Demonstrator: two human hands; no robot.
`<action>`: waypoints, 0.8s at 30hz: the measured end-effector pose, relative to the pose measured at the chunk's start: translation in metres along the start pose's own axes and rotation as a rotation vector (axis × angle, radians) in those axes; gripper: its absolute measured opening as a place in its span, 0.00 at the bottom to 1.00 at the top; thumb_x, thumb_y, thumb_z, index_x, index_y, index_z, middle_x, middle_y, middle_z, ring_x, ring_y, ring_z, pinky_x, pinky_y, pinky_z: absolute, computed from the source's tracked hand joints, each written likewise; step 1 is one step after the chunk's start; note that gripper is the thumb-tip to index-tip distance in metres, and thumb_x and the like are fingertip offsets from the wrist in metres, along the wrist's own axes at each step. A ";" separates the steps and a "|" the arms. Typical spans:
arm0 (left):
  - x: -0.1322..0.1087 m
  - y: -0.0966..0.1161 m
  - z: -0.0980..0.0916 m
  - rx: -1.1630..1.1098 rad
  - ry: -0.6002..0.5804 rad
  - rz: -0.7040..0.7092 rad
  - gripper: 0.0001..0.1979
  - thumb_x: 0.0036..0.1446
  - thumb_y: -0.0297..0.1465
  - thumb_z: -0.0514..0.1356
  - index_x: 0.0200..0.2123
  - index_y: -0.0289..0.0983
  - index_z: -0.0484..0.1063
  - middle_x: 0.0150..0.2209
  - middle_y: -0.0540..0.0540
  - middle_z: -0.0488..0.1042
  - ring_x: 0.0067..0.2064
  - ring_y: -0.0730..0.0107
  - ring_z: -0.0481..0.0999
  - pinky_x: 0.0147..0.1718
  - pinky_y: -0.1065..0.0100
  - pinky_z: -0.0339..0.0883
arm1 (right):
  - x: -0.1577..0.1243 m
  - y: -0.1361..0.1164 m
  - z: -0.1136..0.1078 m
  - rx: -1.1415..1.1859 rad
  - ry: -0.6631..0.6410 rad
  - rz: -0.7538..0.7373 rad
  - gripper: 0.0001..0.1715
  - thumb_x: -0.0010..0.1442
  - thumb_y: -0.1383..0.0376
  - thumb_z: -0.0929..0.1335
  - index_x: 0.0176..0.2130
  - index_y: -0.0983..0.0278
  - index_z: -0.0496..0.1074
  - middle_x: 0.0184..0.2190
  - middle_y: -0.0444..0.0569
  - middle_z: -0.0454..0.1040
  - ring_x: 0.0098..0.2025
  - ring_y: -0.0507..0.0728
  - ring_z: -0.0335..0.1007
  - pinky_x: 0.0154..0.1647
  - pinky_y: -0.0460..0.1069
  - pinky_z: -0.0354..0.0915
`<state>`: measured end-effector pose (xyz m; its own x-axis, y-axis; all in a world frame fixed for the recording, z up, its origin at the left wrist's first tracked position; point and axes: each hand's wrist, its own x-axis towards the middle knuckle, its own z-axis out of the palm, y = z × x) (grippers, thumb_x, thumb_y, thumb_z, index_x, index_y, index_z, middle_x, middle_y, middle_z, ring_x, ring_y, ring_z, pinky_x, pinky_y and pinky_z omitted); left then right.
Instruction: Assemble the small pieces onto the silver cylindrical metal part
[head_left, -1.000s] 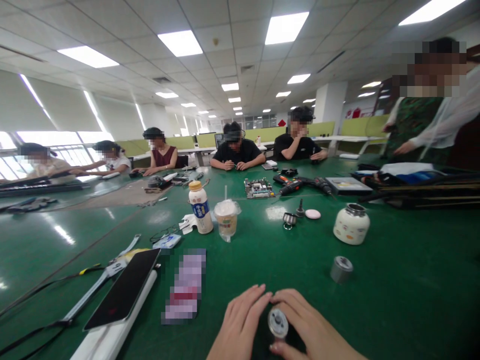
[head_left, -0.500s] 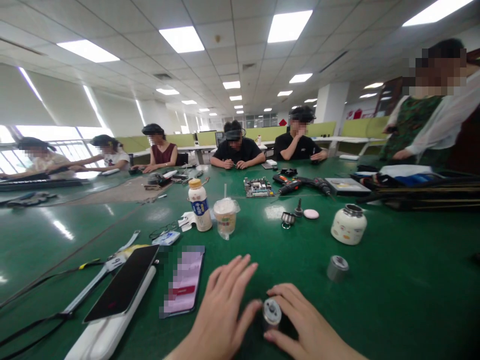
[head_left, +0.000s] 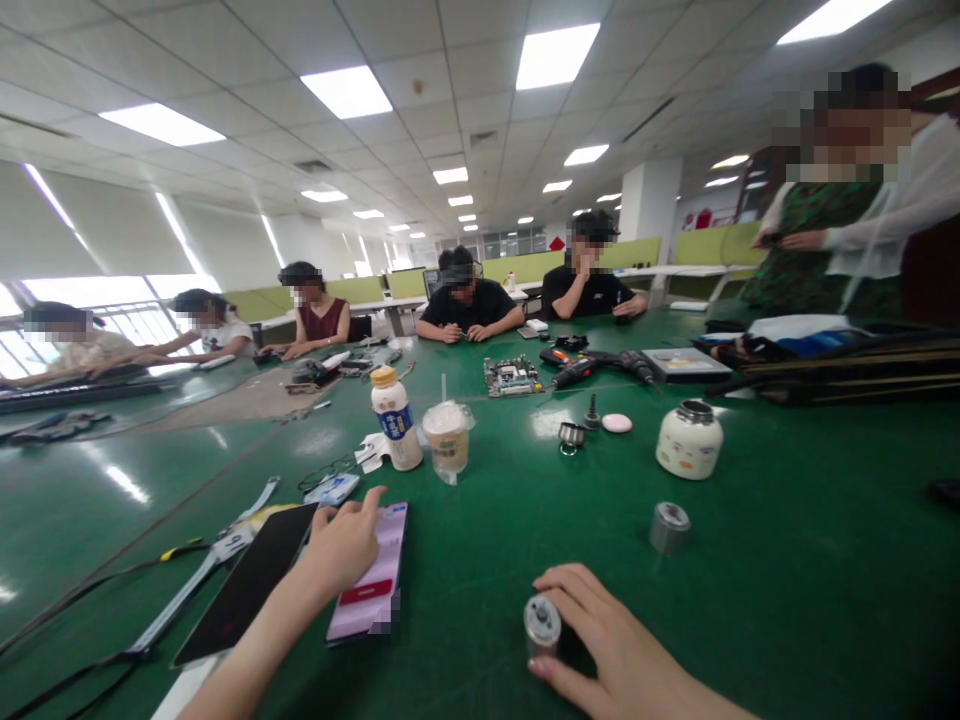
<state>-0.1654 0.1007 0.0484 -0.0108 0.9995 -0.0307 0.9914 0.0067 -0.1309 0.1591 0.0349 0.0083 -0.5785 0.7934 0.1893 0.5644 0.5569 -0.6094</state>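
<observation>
My left hand (head_left: 345, 545) is over the smartphone (head_left: 367, 590), whose lit screen shows pink with a red bar. The index finger reaches toward the phone's far end, other fingers are partly bent, and nothing is held; touch on the glass cannot be made out. Between the thumb and fingers of my right hand (head_left: 607, 640) stands a small metal cylinder (head_left: 542, 622), motor-like, with a hub and holes on its top face. A similar metal cylinder (head_left: 670, 528) stands upright farther right. Beyond it is a cream-coloured pot-bellied flask (head_left: 690, 442), its metal mouth uncovered.
A dark tablet-like slab (head_left: 247, 580) lies left of the phone. Ahead stand a milk bottle (head_left: 396, 425) and a drink cup (head_left: 448, 440). A metal ring piece (head_left: 571, 436), pink disc (head_left: 617, 424), circuit board (head_left: 514, 376) and power drill (head_left: 581, 370) lie farther off. Several people sit opposite.
My left hand has moved left, from beside the metal cylinder to over the phone. My right hand stays around the cylinder. The view has shifted slightly.
</observation>
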 end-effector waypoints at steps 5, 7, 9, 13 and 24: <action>-0.014 -0.004 -0.015 0.036 -0.013 0.028 0.32 0.56 0.18 0.45 0.65 0.32 0.54 0.51 0.35 0.77 0.57 0.52 0.70 0.54 0.49 0.52 | 0.000 0.000 0.000 0.008 0.000 0.010 0.17 0.60 0.60 0.69 0.47 0.66 0.72 0.51 0.55 0.70 0.55 0.62 0.63 0.58 0.55 0.62; -0.017 -0.003 -0.015 0.025 -0.025 0.055 0.33 0.56 0.18 0.45 0.66 0.33 0.53 0.53 0.36 0.75 0.60 0.52 0.67 0.55 0.49 0.52 | 0.000 0.001 0.000 0.005 0.005 0.006 0.18 0.60 0.60 0.69 0.47 0.66 0.72 0.51 0.55 0.70 0.55 0.63 0.63 0.58 0.55 0.62; -0.017 -0.002 -0.013 0.009 -0.045 0.077 0.35 0.54 0.17 0.46 0.67 0.35 0.51 0.56 0.38 0.74 0.61 0.52 0.65 0.55 0.50 0.52 | 0.000 0.002 0.002 0.004 0.003 0.002 0.18 0.60 0.59 0.69 0.47 0.66 0.72 0.51 0.56 0.70 0.55 0.63 0.63 0.58 0.55 0.62; -0.013 -0.001 -0.003 0.015 -0.045 0.105 0.39 0.51 0.16 0.47 0.68 0.36 0.50 0.58 0.39 0.72 0.63 0.51 0.63 0.55 0.47 0.52 | 0.000 0.004 0.003 0.001 -0.005 -0.006 0.18 0.60 0.59 0.69 0.47 0.66 0.72 0.51 0.56 0.69 0.55 0.63 0.63 0.58 0.56 0.62; -0.011 -0.005 0.001 -0.001 0.035 0.137 0.41 0.49 0.14 0.47 0.67 0.37 0.52 0.57 0.36 0.72 0.63 0.51 0.63 0.54 0.47 0.55 | 0.000 0.003 0.001 -0.012 0.004 -0.012 0.18 0.60 0.59 0.69 0.47 0.66 0.71 0.51 0.56 0.69 0.55 0.63 0.63 0.58 0.56 0.63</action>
<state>-0.1705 0.0896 0.0483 0.1294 0.9915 -0.0135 0.9833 -0.1301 -0.1271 0.1601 0.0359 0.0056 -0.5827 0.7878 0.1998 0.5643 0.5691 -0.5981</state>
